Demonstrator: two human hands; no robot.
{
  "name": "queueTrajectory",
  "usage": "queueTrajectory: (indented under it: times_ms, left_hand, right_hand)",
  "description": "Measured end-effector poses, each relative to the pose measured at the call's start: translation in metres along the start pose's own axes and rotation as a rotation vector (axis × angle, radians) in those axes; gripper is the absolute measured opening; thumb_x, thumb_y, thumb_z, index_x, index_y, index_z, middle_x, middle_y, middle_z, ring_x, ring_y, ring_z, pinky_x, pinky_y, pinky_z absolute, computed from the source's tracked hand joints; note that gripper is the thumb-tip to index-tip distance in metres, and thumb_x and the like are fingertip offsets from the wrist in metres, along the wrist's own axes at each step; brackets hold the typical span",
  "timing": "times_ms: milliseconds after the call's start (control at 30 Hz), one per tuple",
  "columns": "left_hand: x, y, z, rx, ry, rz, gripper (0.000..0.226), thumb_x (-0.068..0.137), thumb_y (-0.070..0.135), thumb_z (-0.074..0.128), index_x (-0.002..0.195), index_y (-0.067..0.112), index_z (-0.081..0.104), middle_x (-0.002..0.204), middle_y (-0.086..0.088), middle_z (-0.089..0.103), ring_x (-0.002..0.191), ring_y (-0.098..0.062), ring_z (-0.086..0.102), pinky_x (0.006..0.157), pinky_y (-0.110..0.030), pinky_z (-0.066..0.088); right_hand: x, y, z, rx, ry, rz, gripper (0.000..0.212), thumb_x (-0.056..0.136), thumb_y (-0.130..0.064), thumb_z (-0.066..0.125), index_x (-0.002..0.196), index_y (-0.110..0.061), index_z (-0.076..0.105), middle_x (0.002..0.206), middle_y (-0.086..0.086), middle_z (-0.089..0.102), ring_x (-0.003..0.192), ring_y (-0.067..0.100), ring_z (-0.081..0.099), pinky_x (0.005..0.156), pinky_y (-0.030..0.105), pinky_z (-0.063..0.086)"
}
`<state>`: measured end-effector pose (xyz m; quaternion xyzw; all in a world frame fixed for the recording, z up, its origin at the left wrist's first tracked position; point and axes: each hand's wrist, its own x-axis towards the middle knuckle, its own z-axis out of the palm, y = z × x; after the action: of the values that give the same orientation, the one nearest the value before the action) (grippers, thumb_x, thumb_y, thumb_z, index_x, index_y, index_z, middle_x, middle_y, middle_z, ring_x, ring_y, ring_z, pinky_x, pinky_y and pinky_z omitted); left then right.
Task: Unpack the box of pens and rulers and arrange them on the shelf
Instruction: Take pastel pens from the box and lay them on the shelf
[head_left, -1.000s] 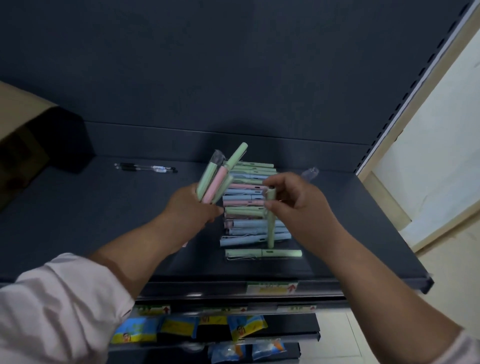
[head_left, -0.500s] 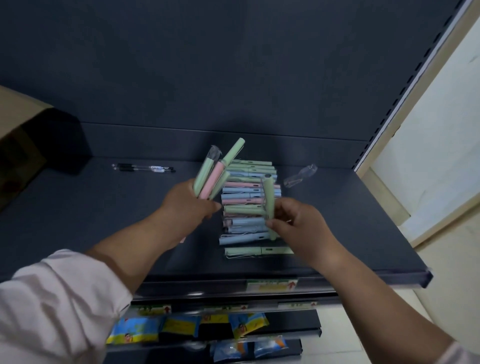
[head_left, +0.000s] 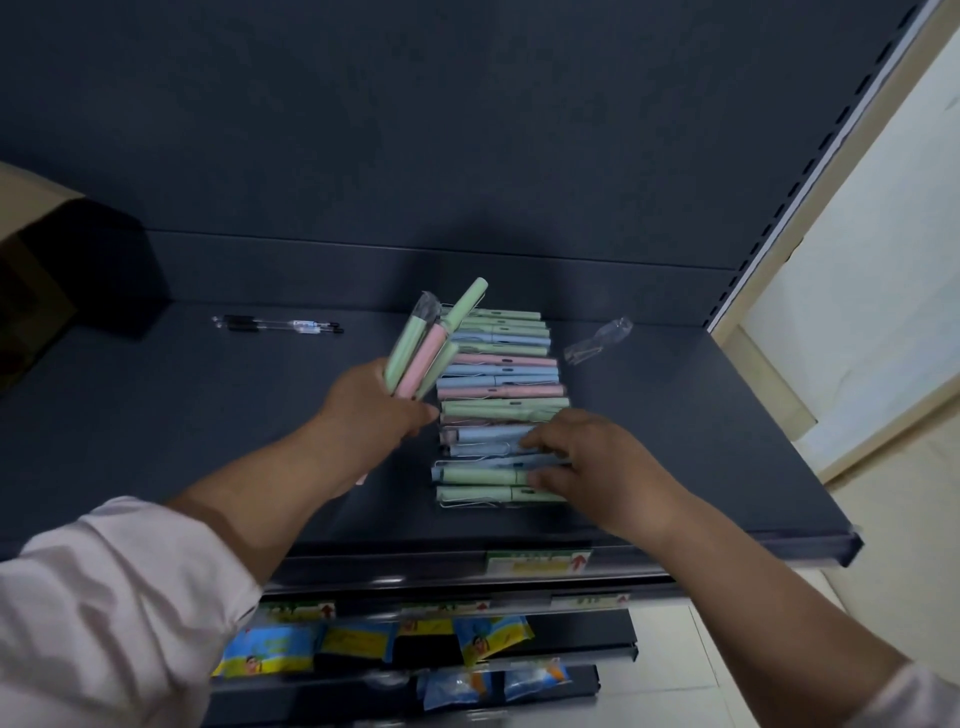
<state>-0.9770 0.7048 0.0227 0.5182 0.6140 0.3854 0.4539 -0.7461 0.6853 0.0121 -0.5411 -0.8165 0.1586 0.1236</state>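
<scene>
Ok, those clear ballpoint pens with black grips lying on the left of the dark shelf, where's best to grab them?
Pinch the clear ballpoint pens at mid-barrel, coming down from above, thumb in front and fingers behind. They lie flat and side by side, running left to right on the dark shelf, with bare shelf around them, so one pinch likely takes both.

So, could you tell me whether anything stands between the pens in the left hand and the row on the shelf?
Only the right hand, which rests on the near end of the row; otherwise nothing visible separates the held pens in the left hand from the shelf.
</scene>
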Motion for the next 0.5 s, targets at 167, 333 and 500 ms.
queueTrajectory:
  times_ms: [167, 333, 500]
  left_hand:
    - [0.004, 0.001, 0.006, 0.009, 0.016, 0.033, 0.031, 0.079, 0.006, 0.074, 0.089, 0.028, 0.055, 0.079, 0.002, 0.058, 0.069, -0.011, 0.054, 0.059, -0.024, 0.044]
    - [0.012, 0.001, 0.015, 0.037, -0.005, 0.043, 0.029, 0.080, 0.007, 0.073, 0.088, 0.029, 0.056, 0.083, 0.003, 0.061, 0.073, -0.012, 0.057, 0.065, -0.026, 0.048]
    - [0.016, 0.000, 0.024, 0.044, -0.034, 0.045, 0.032, 0.081, 0.005, 0.071, 0.084, 0.031, 0.053, 0.080, 0.002, 0.059, 0.065, -0.009, 0.055, 0.055, -0.020, 0.046]
  right_hand:
    - [0.007, 0.025, -0.005, 0.082, 0.299, 0.201, 0.027, 0.089, -0.017, 0.065, 0.116, -0.013, 0.066, 0.097, -0.007, 0.049, 0.095, 0.012, 0.053, 0.080, 0.017, 0.036]
    - [0.017, 0.041, 0.002, 0.180, 0.144, 0.300, 0.036, 0.090, -0.019, 0.063, 0.126, -0.017, 0.060, 0.099, -0.008, 0.049, 0.090, 0.009, 0.049, 0.077, 0.017, 0.034]
    - [0.024, 0.044, 0.002, 0.269, 0.166, 0.293, 0.023, 0.090, -0.016, 0.065, 0.112, -0.015, 0.064, 0.085, -0.009, 0.053, 0.076, 0.007, 0.052, 0.062, 0.011, 0.036]
